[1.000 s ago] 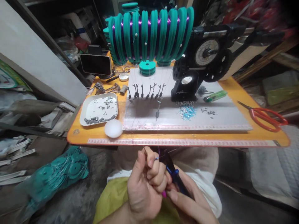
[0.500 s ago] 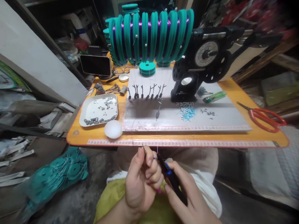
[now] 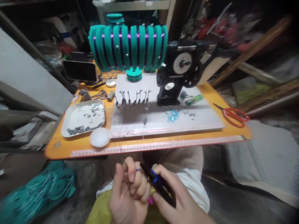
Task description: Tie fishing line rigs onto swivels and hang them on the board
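My left hand is palm up below the table's front edge, its fingers curled and its thumb raised apart. A small blue piece shows at these fingers; what they enclose is hidden. A bright pink piece shows beside the little finger. My right hand is wrapped around black pliers with blue parts, their jaws at the curled left fingers near the blue piece. Above the table hangs a row of teal spools wound with purple thread, fixed beside a black geared winder.
On the orange table lie a white tray of grey weights, a white bowl, a white board, blue-tipped pieces, a green cutter and red-handled scissors. A phone stands at left; bagged teal spools lie below.
The view has shifted, so the table appears further left and both hands lower. My left thumb has lifted away from the index finger, and the thin dark piece between them no longer shows.
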Demonstrator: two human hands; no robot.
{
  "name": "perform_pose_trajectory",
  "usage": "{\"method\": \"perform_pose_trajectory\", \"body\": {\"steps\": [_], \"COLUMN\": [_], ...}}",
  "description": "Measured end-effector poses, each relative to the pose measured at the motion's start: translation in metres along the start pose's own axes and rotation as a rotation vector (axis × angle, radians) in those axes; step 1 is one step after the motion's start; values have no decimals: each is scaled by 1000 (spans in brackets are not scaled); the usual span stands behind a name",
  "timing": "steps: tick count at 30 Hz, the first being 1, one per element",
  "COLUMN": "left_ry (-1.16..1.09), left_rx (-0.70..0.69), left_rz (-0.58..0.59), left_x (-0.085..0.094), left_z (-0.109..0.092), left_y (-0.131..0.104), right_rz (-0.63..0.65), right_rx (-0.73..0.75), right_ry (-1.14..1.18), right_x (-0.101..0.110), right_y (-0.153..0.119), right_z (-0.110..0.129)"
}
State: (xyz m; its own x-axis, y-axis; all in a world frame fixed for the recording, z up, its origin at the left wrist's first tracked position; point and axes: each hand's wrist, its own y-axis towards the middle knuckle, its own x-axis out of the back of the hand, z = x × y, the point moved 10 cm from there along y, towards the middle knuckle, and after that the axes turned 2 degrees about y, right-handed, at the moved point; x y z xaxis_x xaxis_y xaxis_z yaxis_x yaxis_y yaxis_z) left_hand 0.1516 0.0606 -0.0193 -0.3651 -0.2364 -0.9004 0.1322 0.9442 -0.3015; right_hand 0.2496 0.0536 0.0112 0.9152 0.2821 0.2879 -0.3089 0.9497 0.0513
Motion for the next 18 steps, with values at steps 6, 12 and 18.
{"method": "perform_pose_trajectory", "body": {"steps": [6, 12, 18], "left_ry": [385, 586, 646], "left_rx": [-83, -139, -161], "left_rz": [-2, -104, -134], "left_x": [9, 27, 37], "left_z": [-17, -22, -29], "left_y": [4, 7, 10], "right_rz": [-653, -687, -648], "right_rx": [160, -183, -200], "right_ry": [-690, -1120, -1084], "right_x": [153, 250, 275], "right_y": [19, 57, 67], "right_z": [27, -30, -58]}}
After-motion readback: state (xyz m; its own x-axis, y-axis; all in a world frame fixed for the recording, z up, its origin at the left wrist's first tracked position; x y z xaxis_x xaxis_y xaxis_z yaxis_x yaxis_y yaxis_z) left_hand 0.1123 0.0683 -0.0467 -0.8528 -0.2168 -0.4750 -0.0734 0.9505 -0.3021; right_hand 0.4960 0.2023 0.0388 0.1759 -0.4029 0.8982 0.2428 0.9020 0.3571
